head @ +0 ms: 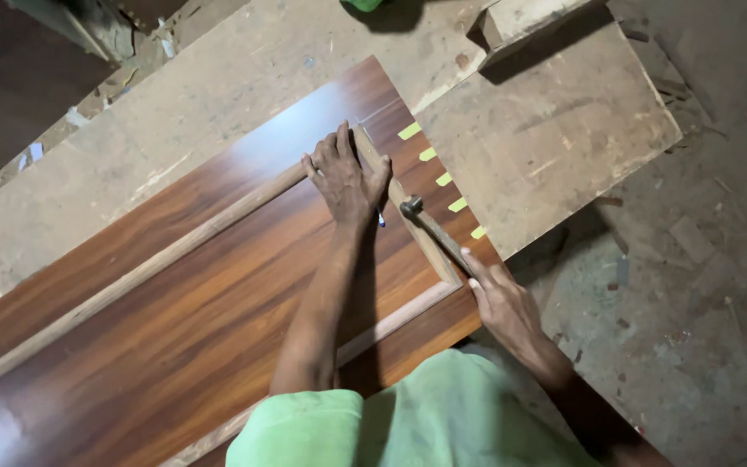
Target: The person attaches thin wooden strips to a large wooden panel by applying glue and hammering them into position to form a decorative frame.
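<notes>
A glossy brown wooden panel [175, 320] lies across a workbench. Thin wooden moulding strips [157, 259] form a frame on it. My left hand [346, 177] presses flat on the frame's far corner, fingers spread over the short strip [421, 238]. My right hand [499, 298] grips the wooden handle of a hammer [430, 227]. Its metal head rests on or just above the short strip, close to my left wrist. Several small yellow tape marks [443, 179] line the panel's end edge.
The pale, dusty workbench top [546, 138] extends beyond the panel, with a wood block [520, 22] at its far edge. To the right, the dirt floor [702, 285] holds wood scraps. My green shirt [408, 415] fills the bottom of the view.
</notes>
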### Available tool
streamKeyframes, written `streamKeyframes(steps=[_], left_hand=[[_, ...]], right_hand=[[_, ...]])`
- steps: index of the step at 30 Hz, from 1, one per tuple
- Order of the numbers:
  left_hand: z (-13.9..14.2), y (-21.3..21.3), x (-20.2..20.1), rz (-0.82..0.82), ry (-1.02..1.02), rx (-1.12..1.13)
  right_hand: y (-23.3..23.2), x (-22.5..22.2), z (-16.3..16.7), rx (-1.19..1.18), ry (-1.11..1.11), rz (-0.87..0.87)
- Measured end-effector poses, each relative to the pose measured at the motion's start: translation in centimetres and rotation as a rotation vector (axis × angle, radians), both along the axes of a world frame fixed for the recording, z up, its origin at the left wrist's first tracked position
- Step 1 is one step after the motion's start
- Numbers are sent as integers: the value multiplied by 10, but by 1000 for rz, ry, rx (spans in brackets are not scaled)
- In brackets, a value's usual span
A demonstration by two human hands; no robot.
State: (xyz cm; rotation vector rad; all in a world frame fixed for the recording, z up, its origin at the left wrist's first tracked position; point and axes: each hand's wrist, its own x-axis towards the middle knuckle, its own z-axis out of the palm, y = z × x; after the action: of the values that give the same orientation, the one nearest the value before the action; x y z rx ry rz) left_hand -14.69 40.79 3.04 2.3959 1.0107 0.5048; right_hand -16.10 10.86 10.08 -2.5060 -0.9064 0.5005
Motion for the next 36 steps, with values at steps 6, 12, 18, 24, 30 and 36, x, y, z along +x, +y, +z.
streamKeyframes(steps=[6,12,18,24,30,36], left_hand=[[-3,-1,1,9,-2,9],[-3,-1,1,6,-12,-16],[-1,0,5,27,12,-7],[-1,0,3,31,23,-18],[-2,1,2,14,-33,2],[-5,0,2,19,-32,25]], right_hand=[[-19,-13,12,449,-170,-118],[4,-19,1,-238,82,-60],[-14,-17,-3,517,-144,-147],[-4,-24,-7,-157,0,-93],[-14,-13,-5,615,-306,54],[-16,-35,-11,-243,34,-111]])
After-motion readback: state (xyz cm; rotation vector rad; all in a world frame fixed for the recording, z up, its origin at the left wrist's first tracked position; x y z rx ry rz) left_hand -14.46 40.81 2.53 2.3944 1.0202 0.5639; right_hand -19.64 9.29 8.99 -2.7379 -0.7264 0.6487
